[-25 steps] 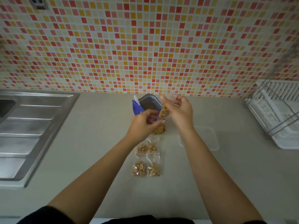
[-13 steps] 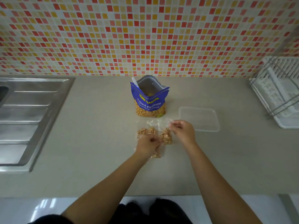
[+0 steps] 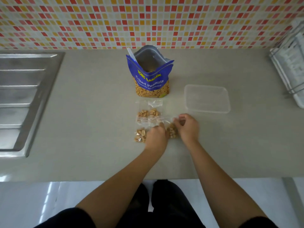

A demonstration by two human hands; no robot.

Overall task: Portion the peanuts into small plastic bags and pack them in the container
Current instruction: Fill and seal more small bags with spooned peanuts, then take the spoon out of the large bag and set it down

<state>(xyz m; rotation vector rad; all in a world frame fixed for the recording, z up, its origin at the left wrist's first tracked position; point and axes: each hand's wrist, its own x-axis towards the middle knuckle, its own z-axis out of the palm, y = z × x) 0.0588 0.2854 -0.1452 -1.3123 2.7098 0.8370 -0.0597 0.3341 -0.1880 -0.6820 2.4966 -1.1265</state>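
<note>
**A:** Head view, the only one you have. What are your hands doing, centre of the frame?

**B:** Your right hand (image 3: 187, 127) has its fingers curled in, pinching the clear top edge of a small filled bag (image 3: 171, 132) that lies on the counter (image 3: 92, 112) between your two hands. Your left hand (image 3: 156, 136) lies knuckles-up just left of it, over the lower row of bags; whether those fingers grip anything, you cannot tell from here.

**A:** Where does everything else lie?

**B:** Two filled bags (image 3: 148, 113) lie side by side just above your hands, and another bag (image 3: 140, 135) at your left hand's left edge. The blue peanut pouch (image 3: 150, 79) stands open, upper centre, with a white scoop handle (image 3: 132, 55) poking out of its mouth. The clear container (image 3: 207, 98) sits right of centre, near your right hand, with nothing in it that I can see. A sink (image 3: 24, 96) is at the left edge, a dish rack (image 3: 291, 63) at the upper right.

**A:** How will that bag handle?

**B:** I'd judge it light, limp and slick. The nuts will slump to the bottom when you lift it. Take it by the sealed strip at the top, or cup it under the lump of nuts. Squeezing the middle risks popping the seal.
</note>
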